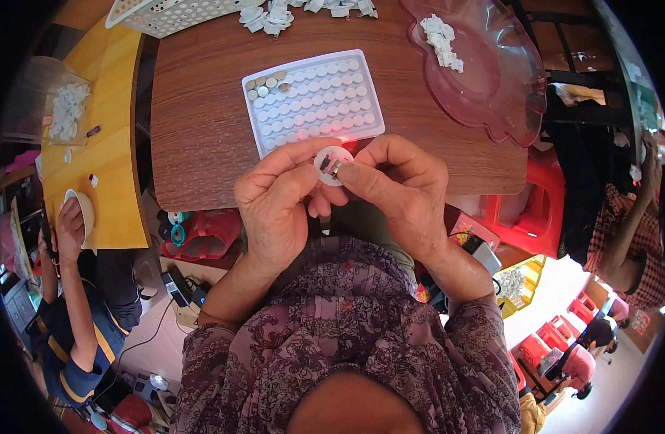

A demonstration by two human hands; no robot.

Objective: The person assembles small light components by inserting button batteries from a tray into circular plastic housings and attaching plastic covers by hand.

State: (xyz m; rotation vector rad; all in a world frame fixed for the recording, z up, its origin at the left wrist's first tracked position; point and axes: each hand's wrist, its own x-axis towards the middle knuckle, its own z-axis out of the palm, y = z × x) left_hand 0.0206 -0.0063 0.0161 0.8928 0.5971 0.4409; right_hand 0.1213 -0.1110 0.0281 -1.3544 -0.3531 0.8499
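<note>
Just past the near edge of the table, my left hand (274, 199) and my right hand (408, 192) meet over a small round white disc (325, 159). Dark and metallic parts show on its face, and a red glow lights the spot beside it. My left fingers pinch the disc's left side, while my right thumb presses on its right part. Beyond the hands, a white tray (379, 119) holds rows of small round white pieces. Several silver coin-like discs (263, 91) lie in its far left corner. The tray's near edge is partly hidden behind my fingers.
A clear pinkish dish (517, 94) at the right holds white plastic pieces (441, 42). More white pieces (274, 16) lie beside a perforated white basket (173, 16) at the back. On the left, another person's hand (70, 224) reaches into a bowl (85, 206). A red stool (538, 202) stands right.
</note>
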